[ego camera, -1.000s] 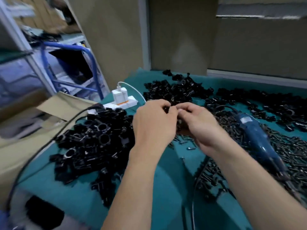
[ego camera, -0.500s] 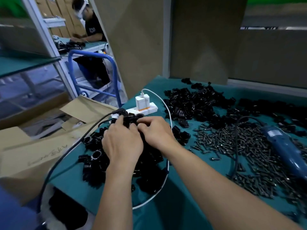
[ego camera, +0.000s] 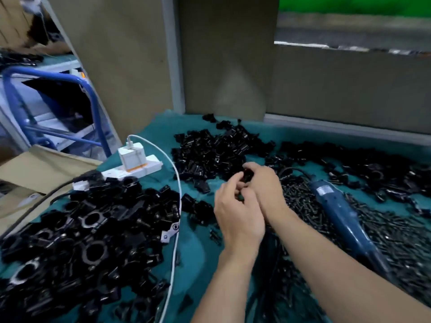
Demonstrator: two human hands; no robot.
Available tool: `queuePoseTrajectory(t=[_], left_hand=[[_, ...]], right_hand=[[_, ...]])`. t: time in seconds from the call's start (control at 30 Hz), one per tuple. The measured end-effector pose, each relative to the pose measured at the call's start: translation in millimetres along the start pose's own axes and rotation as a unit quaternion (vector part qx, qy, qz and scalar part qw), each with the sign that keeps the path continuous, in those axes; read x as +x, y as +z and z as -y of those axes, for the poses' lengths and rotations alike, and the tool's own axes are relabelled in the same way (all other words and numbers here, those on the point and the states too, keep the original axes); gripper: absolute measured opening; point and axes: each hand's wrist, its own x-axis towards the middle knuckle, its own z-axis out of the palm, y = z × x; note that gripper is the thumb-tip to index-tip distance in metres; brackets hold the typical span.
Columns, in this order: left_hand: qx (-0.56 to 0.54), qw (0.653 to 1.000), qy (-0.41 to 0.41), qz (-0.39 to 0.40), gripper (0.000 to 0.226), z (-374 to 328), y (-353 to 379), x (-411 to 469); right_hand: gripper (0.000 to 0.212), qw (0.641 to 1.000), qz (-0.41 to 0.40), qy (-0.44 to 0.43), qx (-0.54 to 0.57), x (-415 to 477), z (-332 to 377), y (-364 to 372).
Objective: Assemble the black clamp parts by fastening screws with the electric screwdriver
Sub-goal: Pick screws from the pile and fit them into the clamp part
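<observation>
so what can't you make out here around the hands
- Head view: clamp part, gripped by left hand and right hand; fingers cover most of it, so any screw in it is hidden.
- Head view: electric screwdriver, bit end hidden behind the right forearm.
- Head view: screws, too small and blurred to tell apart.
</observation>
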Motion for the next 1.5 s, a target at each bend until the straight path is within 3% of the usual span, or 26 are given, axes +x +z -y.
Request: queuePoseTrajectory(t=[0.1,0.27,0.37,0.47,0.6,0.77,0.9,1.07,1.17,1.27,1.37,1.43,1.5], left_hand=[[0.026,0.999,-0.037,0.005,0.042,15.5,8.2,11.0],[0.053,0.996,-0.068,0.011,0.045,28.3,7.3,20.7],[0.056,0.997,-0.055,0.014,0.045,24.9,7.3,20.8],[0.058,0.998,0.013,0.02,0.046,20.7,5.3,15.5],[0.039,0.989,0.104,0.094,0.048,9.8,8.0,-2.0],[0.013,0.956,0.125,0.265,0.04,8.1,22.8,-24.2],[-0.052,0.948,0.06,0.309,0.041,11.0,33.6,-27.3],[-0.132,0.939,0.003,0.318,0.042,14.0,38.7,-24.2],[-0.177,0.917,-0.034,0.356,0.042,13.1,36.4,-20.3],[-0.221,0.878,-0.049,0.422,0.027,11.3,33.2,-17.7],[-0.208,0.875,-0.03,0.437,0.023,11.8,34.8,-20.4],[-0.191,0.895,-0.013,0.402,0.022,13.3,40.2,-23.3],[-0.163,0.918,0.028,0.36,0.023,17.0,43.5,-25.4]], right_hand=[[0.063,0.986,0.003,-0.032,-0.165,25.1,-10.3,0.6],[0.056,0.966,0.005,-0.056,-0.252,42.4,-5.2,-1.6],[0.048,0.981,-0.038,-0.076,-0.173,25.3,-10.5,-7.4],[0.034,0.997,-0.055,-0.051,0.02,-6.7,-19.1,-20.1],[0.031,0.957,-0.047,0.01,0.285,-56.7,-39.6,-39.7],[0.043,0.96,-0.148,0.004,0.239,-96.2,-72.6,-56.5],[0.049,0.957,-0.131,0.014,0.259,-106.2,-89.9,-57.1],[0.047,0.874,-0.095,0.056,0.474,-105.3,-95.8,-49.6],[0.029,0.849,-0.104,0.05,0.515,-105.5,-96.4,-50.6],[0.021,0.837,-0.102,0.046,0.536,-105.4,-95.5,-53.5],[0.022,0.852,-0.083,0.035,0.515,-106.0,-94.7,-57.7],[0.025,0.903,-0.085,0.038,0.42,-106.9,-94.1,-62.4],[0.021,0.959,-0.128,0.035,0.25,-107.8,-93.5,-66.2]])
